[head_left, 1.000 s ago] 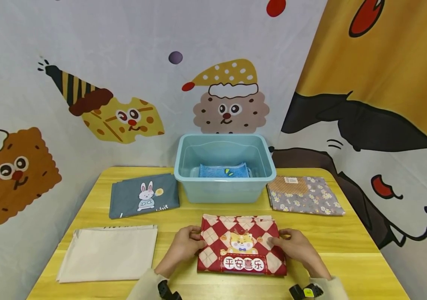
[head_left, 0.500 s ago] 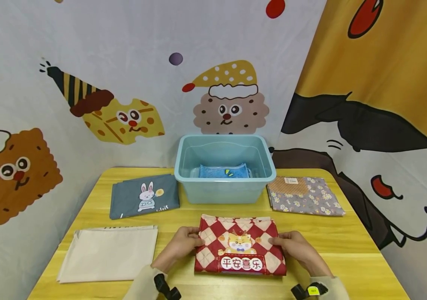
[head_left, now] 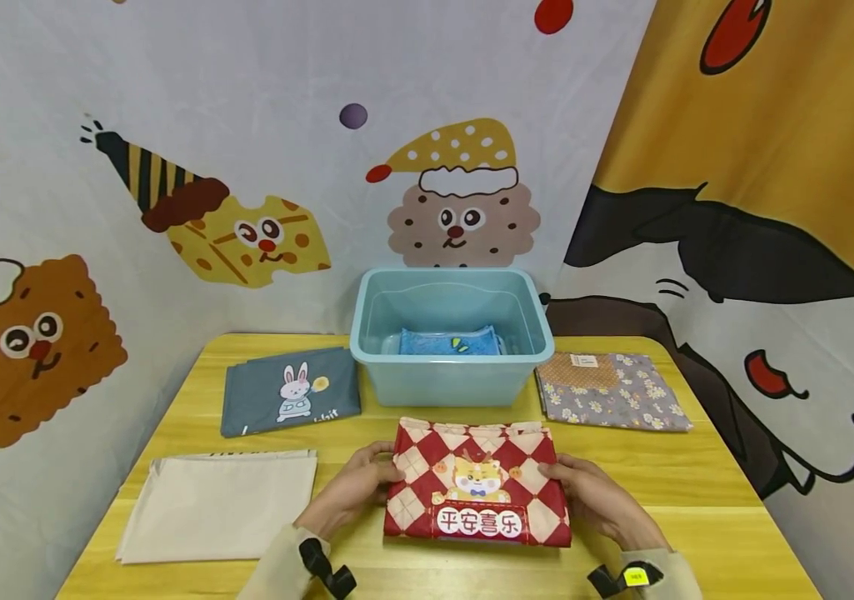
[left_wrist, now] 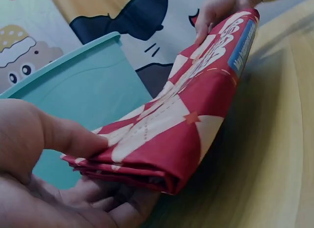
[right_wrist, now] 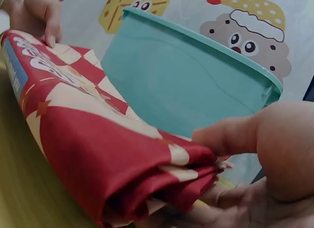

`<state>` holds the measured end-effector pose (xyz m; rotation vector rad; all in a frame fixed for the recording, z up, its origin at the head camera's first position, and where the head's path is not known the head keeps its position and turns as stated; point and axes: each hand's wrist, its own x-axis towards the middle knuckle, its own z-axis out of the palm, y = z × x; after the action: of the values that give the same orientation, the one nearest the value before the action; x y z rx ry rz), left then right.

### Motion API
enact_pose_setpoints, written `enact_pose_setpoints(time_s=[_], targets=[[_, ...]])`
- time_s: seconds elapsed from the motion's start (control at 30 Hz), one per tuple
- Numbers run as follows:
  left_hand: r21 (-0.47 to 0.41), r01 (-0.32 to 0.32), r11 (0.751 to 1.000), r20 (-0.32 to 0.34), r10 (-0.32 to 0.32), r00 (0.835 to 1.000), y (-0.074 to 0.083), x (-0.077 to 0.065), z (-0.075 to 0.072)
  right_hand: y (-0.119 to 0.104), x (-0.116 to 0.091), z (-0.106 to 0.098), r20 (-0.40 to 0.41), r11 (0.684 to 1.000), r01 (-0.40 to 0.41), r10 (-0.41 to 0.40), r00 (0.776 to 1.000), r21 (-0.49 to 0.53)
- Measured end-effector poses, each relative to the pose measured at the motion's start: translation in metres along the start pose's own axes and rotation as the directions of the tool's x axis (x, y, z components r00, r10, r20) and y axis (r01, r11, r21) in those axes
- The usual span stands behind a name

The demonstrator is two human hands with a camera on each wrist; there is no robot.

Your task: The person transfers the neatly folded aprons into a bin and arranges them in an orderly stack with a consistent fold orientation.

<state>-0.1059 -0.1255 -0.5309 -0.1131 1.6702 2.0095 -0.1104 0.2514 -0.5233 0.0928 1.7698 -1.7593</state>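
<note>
A folded cloth [head_left: 475, 475] in red and cream checks, printed with a cartoon animal and white lettering, is held between both hands just above the table. My left hand [head_left: 355, 492] pinches its left edge; in the left wrist view the thumb lies on top and fingers [left_wrist: 132, 208] are beneath the folded layers. At the opposite edge, my right hand [head_left: 606, 500] grips likewise, with its thumb [right_wrist: 225, 137] pressing the top in the right wrist view. Behind the cloth stands a light blue plastic bin [head_left: 445, 383] with a blue fabric item [head_left: 434, 342] inside.
On the wooden table [head_left: 471, 575] lie a folded cream cloth [head_left: 224, 508] at front left, a grey-blue rabbit-print cloth [head_left: 254, 400] left of the bin, and a floral cloth [head_left: 621, 400] to its right. A cartoon-printed curtain [head_left: 277, 108] hangs directly behind.
Both hands have raised the checked cloth slightly off the table and shifted it a little left. Its far edge sits higher now. The bin and other cloths stay put.
</note>
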Motion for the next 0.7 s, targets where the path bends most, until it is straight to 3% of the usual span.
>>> enact_pose_setpoints(time_s=[0.37, 0.7], targets=[[-0.160, -0.037, 0.986, 0.015, 0.040, 0.999, 0.010, -0.001, -0.001, -0.010, -0.004, 0.000, 0.120, 0.977, 0.033, -0.059, 0.991, 0.209], [-0.164, -0.061, 0.985, -0.017, 0.059, 0.998, 0.028, -0.008, 0.002, -0.020, -0.007, 0.004, 0.148, 0.938, 0.030, -0.086, 0.985, 0.344]])
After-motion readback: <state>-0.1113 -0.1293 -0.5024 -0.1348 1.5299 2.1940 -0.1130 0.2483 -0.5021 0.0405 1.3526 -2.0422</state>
